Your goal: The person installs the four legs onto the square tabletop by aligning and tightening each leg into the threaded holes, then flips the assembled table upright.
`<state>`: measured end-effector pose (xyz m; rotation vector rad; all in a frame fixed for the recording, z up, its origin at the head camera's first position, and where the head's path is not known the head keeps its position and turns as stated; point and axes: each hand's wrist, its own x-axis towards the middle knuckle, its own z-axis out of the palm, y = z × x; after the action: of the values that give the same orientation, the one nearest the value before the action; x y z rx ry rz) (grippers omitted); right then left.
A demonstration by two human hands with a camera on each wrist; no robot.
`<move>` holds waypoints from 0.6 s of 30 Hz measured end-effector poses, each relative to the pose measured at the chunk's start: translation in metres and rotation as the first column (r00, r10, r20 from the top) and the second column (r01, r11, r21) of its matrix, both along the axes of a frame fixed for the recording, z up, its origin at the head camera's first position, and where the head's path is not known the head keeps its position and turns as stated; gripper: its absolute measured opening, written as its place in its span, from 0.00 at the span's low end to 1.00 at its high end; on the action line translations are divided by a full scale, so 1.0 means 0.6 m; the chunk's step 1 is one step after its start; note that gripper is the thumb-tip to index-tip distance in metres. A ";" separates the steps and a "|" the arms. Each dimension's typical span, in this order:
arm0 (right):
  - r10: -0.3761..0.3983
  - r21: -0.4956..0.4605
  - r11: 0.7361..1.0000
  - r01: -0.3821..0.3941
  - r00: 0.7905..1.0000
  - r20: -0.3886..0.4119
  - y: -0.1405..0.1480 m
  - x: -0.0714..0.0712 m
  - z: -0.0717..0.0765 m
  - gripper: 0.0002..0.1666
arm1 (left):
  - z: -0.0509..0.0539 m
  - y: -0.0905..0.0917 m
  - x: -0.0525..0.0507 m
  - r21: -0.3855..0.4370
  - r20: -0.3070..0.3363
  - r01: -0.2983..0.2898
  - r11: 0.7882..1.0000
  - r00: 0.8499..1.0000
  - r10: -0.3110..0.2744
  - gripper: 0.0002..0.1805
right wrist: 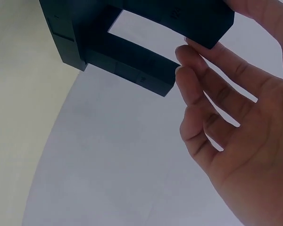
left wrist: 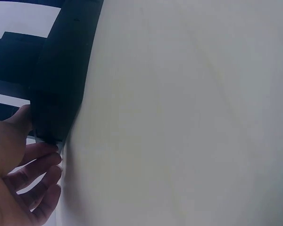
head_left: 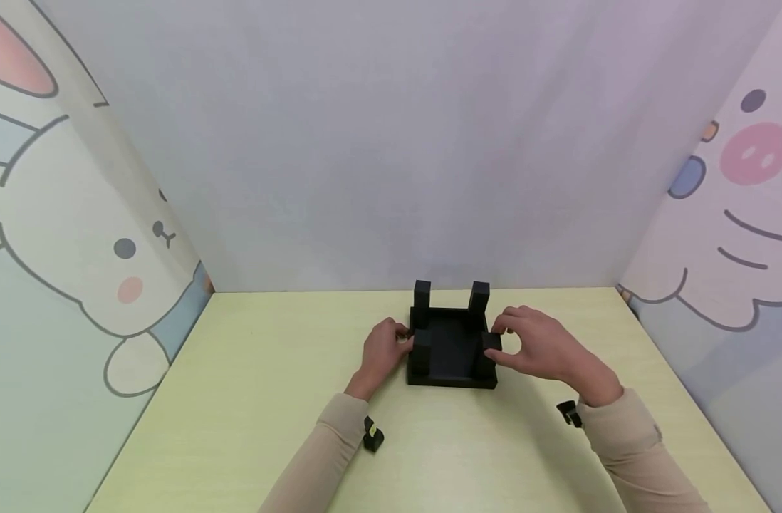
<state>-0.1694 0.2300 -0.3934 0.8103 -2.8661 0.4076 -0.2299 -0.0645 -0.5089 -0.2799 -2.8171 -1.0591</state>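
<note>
A black square tray-like base with four upright legs lies on the table in the head view, like a small stool turned upside down. My left hand is at its left side; in the left wrist view the left hand's fingers curl by the black edge, thumb on the other side, pinching it. The right hand pinches the top of the front right leg between thumb and fingers. In the right wrist view a second leg stands apart from the fingertips, with small unreadable marks on it.
The pale yellow table ends at a plain light back wall. Cartoon-printed side panels stand at left and right. Small black wrist devices hang by the left cuff and right cuff.
</note>
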 end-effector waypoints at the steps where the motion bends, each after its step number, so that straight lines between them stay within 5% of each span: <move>1: -0.002 0.002 1.000 0.002 1.000 -0.004 0.000 -0.001 0.000 0.13 | 0.000 0.000 -0.001 0.000 0.001 -0.001 1.000 1.000 0.001 0.13; 18: 0.009 0.093 0.996 0.000 0.995 -0.096 -0.002 -0.001 0.000 0.16 | 0.000 -0.002 -0.003 -0.008 -0.008 0.013 1.000 1.000 -0.013 0.12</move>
<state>-0.1703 0.2287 -0.3936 0.8283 -2.8112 0.2305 -0.2316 -0.0655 -0.5092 -0.3030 -2.8172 -1.0468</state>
